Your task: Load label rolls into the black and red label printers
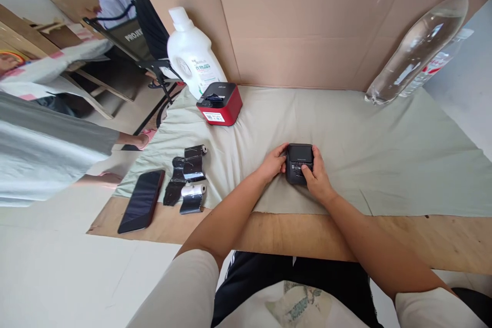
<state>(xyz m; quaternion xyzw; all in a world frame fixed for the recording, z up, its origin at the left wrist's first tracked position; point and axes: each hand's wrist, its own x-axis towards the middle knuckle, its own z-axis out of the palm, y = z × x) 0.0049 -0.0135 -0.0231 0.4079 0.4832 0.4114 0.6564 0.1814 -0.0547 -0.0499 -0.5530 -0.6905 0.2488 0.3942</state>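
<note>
A small black box-shaped device [299, 156] rests on the pale cloth [376, 148] near the middle of the table. My left hand [273, 162] grips its left side. My right hand [317, 177] wraps its right side, thumb pressed on the button panel at its front. A red and black printer-like box [220, 104] stands farther back and to the left, apart from both hands.
Left of my hands lie several black-wrapped paper rolls [189, 178] and a black phone [142, 200]. A white jug [193, 56] and a clear water bottle [417, 46] lean against a cardboard wall [300, 20]. Another person sits at the far left.
</note>
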